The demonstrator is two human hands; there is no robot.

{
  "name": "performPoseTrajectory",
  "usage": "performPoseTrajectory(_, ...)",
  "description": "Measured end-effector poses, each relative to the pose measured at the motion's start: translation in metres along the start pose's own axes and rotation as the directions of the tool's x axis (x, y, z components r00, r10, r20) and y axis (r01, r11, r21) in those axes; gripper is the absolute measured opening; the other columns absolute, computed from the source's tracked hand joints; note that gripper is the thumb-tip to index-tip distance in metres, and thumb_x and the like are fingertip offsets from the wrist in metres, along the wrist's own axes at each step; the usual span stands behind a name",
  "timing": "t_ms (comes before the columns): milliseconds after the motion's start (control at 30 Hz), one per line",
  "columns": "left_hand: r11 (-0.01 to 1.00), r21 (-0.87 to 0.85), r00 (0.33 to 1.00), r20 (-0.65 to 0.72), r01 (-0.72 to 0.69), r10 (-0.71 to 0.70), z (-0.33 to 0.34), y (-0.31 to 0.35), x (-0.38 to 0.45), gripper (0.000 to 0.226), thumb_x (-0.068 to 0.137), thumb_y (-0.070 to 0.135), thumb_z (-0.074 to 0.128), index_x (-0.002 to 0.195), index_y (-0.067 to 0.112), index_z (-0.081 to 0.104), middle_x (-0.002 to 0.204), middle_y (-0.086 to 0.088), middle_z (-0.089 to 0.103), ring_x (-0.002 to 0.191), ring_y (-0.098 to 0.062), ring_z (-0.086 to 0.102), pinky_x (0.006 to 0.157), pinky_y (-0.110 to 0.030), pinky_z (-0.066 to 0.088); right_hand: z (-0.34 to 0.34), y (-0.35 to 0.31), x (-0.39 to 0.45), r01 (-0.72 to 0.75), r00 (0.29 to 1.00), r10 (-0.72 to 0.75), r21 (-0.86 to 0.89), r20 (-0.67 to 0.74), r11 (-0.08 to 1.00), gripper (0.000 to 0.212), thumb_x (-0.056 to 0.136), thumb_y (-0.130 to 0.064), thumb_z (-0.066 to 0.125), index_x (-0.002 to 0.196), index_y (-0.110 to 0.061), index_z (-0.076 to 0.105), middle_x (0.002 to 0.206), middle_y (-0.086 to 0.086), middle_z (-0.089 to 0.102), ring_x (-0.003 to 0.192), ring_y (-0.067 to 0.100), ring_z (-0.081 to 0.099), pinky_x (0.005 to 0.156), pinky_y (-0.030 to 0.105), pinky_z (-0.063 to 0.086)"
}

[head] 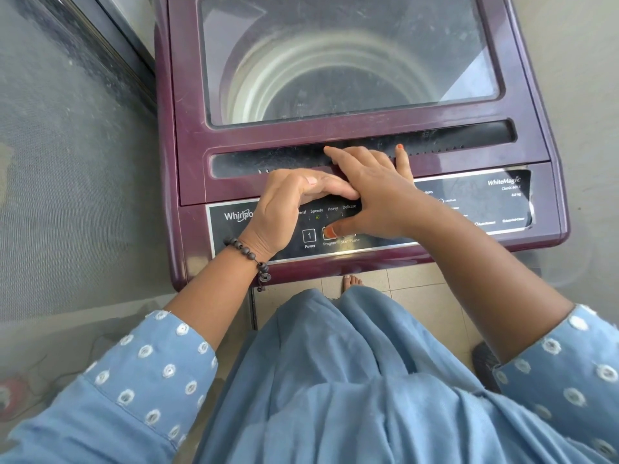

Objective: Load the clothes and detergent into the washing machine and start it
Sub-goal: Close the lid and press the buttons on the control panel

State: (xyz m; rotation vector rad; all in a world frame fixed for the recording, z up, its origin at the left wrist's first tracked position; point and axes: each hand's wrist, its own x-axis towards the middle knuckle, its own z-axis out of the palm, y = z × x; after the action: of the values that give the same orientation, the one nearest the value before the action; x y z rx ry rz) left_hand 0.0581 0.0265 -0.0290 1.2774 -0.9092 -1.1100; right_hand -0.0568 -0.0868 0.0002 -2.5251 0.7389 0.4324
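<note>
A maroon top-loading washing machine (187, 162) stands in front of me with its glass lid (348, 58) down. Through the glass the drum looks blurred, and I cannot tell what is inside. On the black control panel (469, 209), my right hand (371, 192) presses its thumb on the Program button (330, 243). Its fingers spread over the lid's front edge. My left hand (281, 209) rests relaxed on the panel beside it, above the Power button (309, 236). A small green light (317, 217) glows under "Speedy". No detergent is in view.
A mesh screen panel (67, 162) runs along the left, close to the machine. Below the machine are beige floor tiles (418, 296) and my bare foot (351, 283). A dark object (485, 366) lies on the floor at the right.
</note>
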Motion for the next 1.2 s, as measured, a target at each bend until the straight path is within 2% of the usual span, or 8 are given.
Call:
performPoseTrajectory(333,1.000,0.014,1.000,-0.004,0.009,-0.009,-0.005,-0.003,-0.001,0.053,0.086,0.011,0.021,0.097,0.008,0.073,0.099,-0.005,0.075,0.109,-0.020,0.066,0.095,-0.027,0.048,-0.004,0.002,0.000,0.053,0.996,-0.055,0.040,0.071,0.998,0.110,0.071,-0.059,0.073,0.154,-0.027,0.008,0.158,-0.003,0.017,0.148,0.023,0.009,0.114,0.061,-0.015)
performPoseTrajectory(467,0.999,-0.019,0.999,0.038,0.035,-0.034,-0.013,-0.004,-0.001,0.056,0.086,0.014,0.019,0.098,0.008,0.074,0.104,-0.008,0.075,0.114,-0.024,0.063,0.100,-0.031,0.047,-0.009,0.007,-0.001,0.095,0.991,-0.105,0.126,0.078,0.987,0.101,0.073,-0.053,0.074,0.153,-0.028,0.017,0.156,-0.006,0.025,0.147,0.016,0.015,0.117,0.054,-0.012)
performPoseTrajectory(533,0.997,-0.047,0.997,0.057,0.056,-0.053,-0.014,-0.003,0.001,0.055,0.086,0.019,0.021,0.101,0.005,0.072,0.106,-0.011,0.074,0.114,-0.025,0.063,0.100,-0.030,0.047,-0.014,0.014,-0.002,0.115,0.989,-0.129,0.184,0.067,0.976,0.093,0.075,-0.047,0.076,0.151,-0.029,0.025,0.153,-0.007,0.032,0.142,0.014,0.025,0.120,0.045,0.002)
performPoseTrajectory(600,0.997,-0.058,0.995,0.083,0.055,-0.050,-0.015,-0.001,0.002,0.053,0.084,0.028,0.028,0.105,0.004,0.071,0.108,-0.013,0.073,0.114,-0.026,0.064,0.098,-0.030,0.047,-0.020,0.023,-0.003,0.104,0.993,-0.112,0.228,0.023,0.968,0.085,0.075,-0.042,0.078,0.147,-0.029,0.034,0.147,-0.007,0.042,0.133,0.013,0.039,0.111,0.031,0.026)
performPoseTrajectory(700,0.999,-0.022,0.991,0.131,0.029,-0.026,-0.009,0.004,0.008,0.056,0.084,0.034,0.026,0.108,0.006,0.069,0.111,-0.015,0.071,0.114,-0.026,0.064,0.100,-0.033,0.047,-0.030,0.040,-0.008,0.051,0.998,-0.041,0.243,-0.045,0.969,0.076,0.075,-0.038,0.080,0.141,-0.030,0.044,0.137,-0.008,0.054,0.125,0.011,0.048,0.096,0.021,0.032)
performPoseTrajectory(933,0.990,0.138,0.977,0.212,-0.013,-0.017,0.032,0.012,0.042,0.054,0.091,0.010,0.020,0.109,-0.003,0.069,0.110,-0.017,0.071,0.112,-0.022,0.065,0.101,-0.035,0.048,-0.047,0.084,-0.022,-0.070,0.996,0.082,0.223,-0.046,0.972,0.075,0.072,-0.040,0.081,0.139,-0.025,0.049,0.133,-0.003,0.059,0.124,0.017,0.051,0.100,0.031,0.038)
performPoseTrajectory(1100,0.979,0.199,0.965,0.263,-0.038,-0.016,0.052,0.012,0.062,0.053,0.095,-0.002,0.019,0.109,-0.002,0.070,0.110,-0.014,0.072,0.112,-0.019,0.065,0.102,-0.033,0.047,-0.051,0.104,-0.028,-0.071,0.997,0.074,0.184,-0.007,0.980,0.078,0.070,-0.043,0.082,0.139,-0.027,0.048,0.134,-0.007,0.055,0.122,0.017,0.049,0.097,0.028,0.037)
performPoseTrajectory(1200,0.978,0.205,0.958,0.284,-0.028,-0.032,0.064,0.009,0.067,0.053,0.096,-0.008,0.018,0.110,-0.005,0.069,0.111,-0.015,0.071,0.114,-0.018,0.065,0.102,-0.030,0.046,-0.049,0.106,-0.029,-0.052,0.998,0.049,0.119,0.026,0.991,0.086,0.064,-0.054,0.079,0.139,-0.032,0.044,0.127,-0.004,0.052,0.118,0.022,0.046,0.101,0.038,0.038)
